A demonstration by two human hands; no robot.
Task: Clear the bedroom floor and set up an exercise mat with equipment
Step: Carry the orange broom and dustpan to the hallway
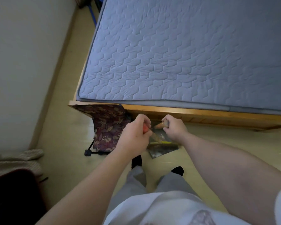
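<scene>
Gripping items (159,126), left hand (135,135) and right hand (174,129) hang above a bag (162,151).

A grey-blue quilted mattress (185,54) fills my feed from 12 to 3 o'clock, lying on a light wooden bed frame (201,113). A pale, glossy floor (63,127) runs along its 9 o'clock side and its near edge, and I catch faint glare on it toward 3 o'clock. A plain white wall (23,62) stands at 9 to 10 o'clock, meeting the floor at a beige baseboard (60,62). A folding chair (107,127) in leaf-print fabric sits at the frame's near corner. At 8 o'clock I see patterned cloth (15,159) and a dark red shape (11,192).
</scene>
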